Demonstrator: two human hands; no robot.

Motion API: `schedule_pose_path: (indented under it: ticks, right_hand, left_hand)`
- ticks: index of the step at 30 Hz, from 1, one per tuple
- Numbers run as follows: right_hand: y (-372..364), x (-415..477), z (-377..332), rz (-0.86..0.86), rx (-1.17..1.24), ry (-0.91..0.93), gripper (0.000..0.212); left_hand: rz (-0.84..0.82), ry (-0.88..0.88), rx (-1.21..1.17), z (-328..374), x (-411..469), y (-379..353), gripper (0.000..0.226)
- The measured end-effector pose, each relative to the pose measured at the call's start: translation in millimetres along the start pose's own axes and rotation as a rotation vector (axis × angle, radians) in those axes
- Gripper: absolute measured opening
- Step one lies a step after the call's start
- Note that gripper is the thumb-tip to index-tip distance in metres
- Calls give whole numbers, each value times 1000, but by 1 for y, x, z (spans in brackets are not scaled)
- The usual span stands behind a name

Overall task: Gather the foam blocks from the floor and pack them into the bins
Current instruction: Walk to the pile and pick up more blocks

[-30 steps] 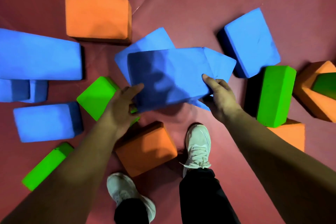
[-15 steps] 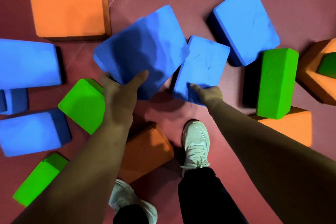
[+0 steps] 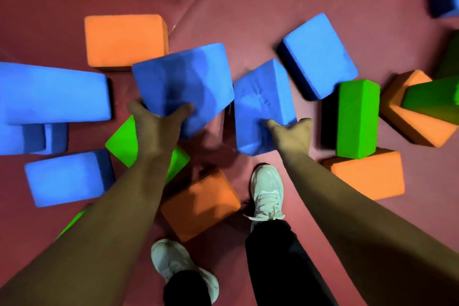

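The fingers of the left hand are clamping the near edge of a large blue block, thumb on top. The right hand is pinching the near end of a smaller blue block just beside it, likely so two are travelling per trip. Both are tilting up from the red matted floor, where orange blocks, green blocks and more blue ones are lying scattered. No bin is showing.

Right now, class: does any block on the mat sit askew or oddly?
Yes. At the right edge, a green block lies tilted on an angled orange block, instead of flat on the mat.
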State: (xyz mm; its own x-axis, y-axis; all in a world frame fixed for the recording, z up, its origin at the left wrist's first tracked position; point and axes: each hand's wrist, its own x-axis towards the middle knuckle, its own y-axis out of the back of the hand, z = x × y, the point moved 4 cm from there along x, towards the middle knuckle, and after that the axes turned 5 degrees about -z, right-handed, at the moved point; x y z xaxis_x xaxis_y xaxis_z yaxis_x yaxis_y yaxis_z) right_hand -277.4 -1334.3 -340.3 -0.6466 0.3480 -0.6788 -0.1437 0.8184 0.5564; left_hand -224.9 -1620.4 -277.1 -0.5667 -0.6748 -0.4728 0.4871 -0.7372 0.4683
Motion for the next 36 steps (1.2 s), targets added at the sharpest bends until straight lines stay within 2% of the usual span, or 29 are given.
schedule_pose_path:
  ticks: [3, 7, 9, 12, 18, 22, 25, 28, 36]
  right_hand:
    - [46, -49, -40, 19, -79, 47, 76]
    - [107, -138, -111, 48, -131, 179, 89]
    - [139, -192, -145, 47, -188, 266, 79]
    - [192, -300, -199, 62, -290, 417, 68]
    - [277, -489, -252, 75, -448, 622, 71]
    - [297, -557, -256, 38, -455, 706, 76]
    - [297, -579, -255, -19, -522, 788, 71]
    - [293, -586, -254, -102, -636, 886, 63]
    - [283, -618, -223, -343, -815, 1191, 58]
  left_hand:
    - [8, -34, 23, 41, -21, 38, 75]
    - [-1, -82, 41, 115, -59, 106, 85]
    - [7, -141, 91, 155, -88, 145, 84]
    - [8, -170, 152, 215, -144, 214, 83]
    - [49, -236, 139, 300, -270, 343, 90]
    - [153, -188, 80, 296, -338, 403, 89]
    - [253, -127, -7, 280, -376, 427, 89]
    - [375, -68, -62, 260, -412, 439, 87]
    - [685, 134, -209, 181, -555, 443, 75]
